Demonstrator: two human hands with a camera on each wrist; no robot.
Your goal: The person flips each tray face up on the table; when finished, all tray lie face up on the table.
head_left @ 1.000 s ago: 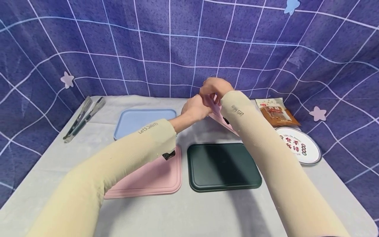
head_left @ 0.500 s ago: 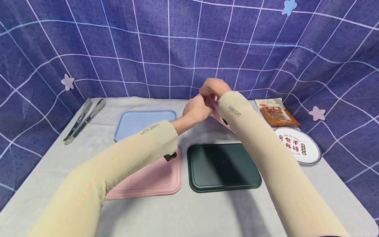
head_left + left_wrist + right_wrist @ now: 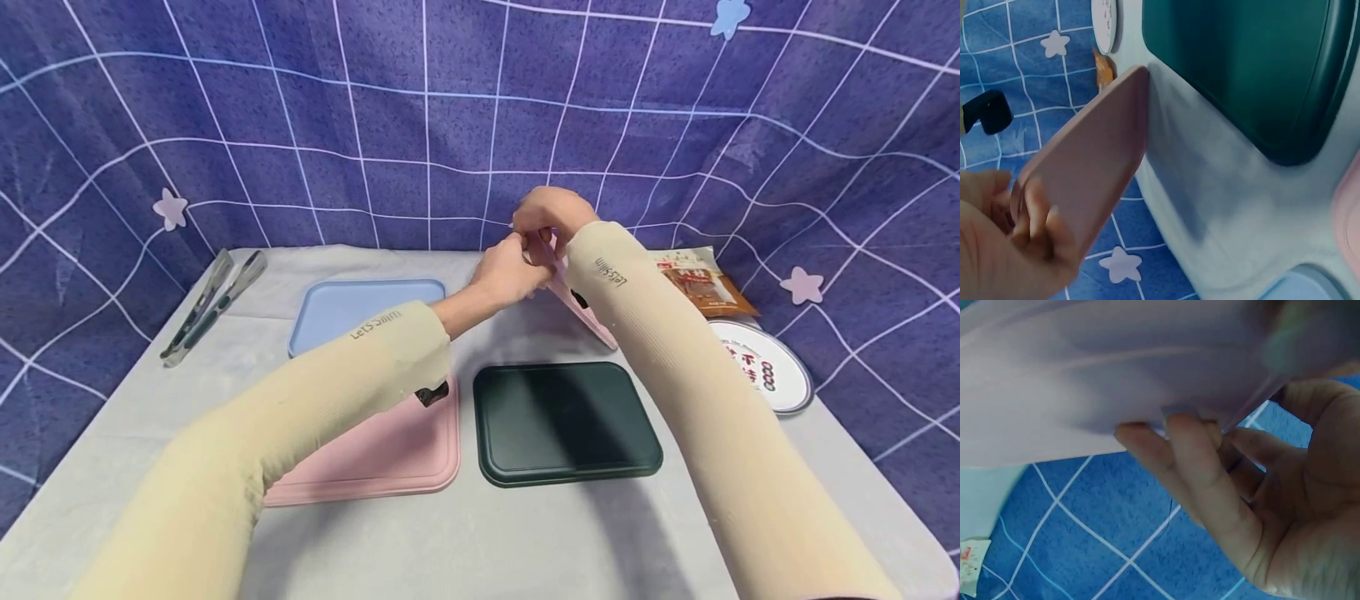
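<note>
A pink tray [image 3: 587, 318] is held tilted on its edge, up off the white tablecloth and behind the dark green tray [image 3: 567, 422]. My left hand [image 3: 508, 271] grips its upper end; in the left wrist view the curled fingers [image 3: 1038, 209] meet the tray's corner. Close beside it, my right hand [image 3: 553, 210] bends down over the same end. Seen from the right wrist, bent fingers [image 3: 1194, 450] pinch the edge of the pale pink surface [image 3: 1029, 406]. My right sleeve hides part of the tray in the head view.
A blue tray [image 3: 360, 304] and a second pink tray [image 3: 382, 450] lie at left, partly under my left arm. Tongs [image 3: 213, 308] rest far left. A brown snack packet [image 3: 701, 287] and a white plate [image 3: 787, 375] sit at right. A blue grid curtain [image 3: 390, 125] hangs behind.
Both hands have shifted slightly right with the pink tray, and more of its lower edge shows. My right forearm now covers more of the packet and plate.
</note>
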